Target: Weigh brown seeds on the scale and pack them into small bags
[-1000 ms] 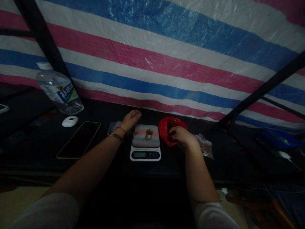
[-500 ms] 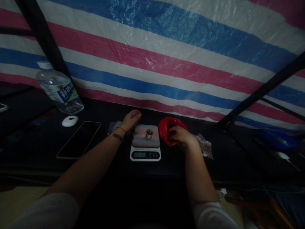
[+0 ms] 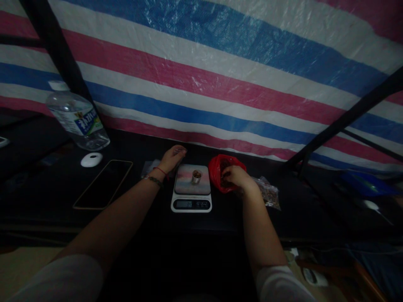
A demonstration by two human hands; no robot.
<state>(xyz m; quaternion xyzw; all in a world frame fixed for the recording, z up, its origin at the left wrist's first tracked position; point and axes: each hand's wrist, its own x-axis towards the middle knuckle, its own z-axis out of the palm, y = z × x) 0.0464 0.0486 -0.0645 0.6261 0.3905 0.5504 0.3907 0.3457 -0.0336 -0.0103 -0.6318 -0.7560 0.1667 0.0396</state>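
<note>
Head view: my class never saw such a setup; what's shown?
No machine here: these are a person's bare hands, filmed by a camera worn on the head. On the black table, a digital scale bears a small cup of brown bits. The right hand dips into a red plastic bag; its grip is hidden. The left hand is beside the scale; whether it holds anything is unclear. A clear bag lies at right, a smartphone and plastic bottle at left.

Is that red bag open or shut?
Open: the red bag has its mouth spread wide, and the right hand reaches inside.
</note>
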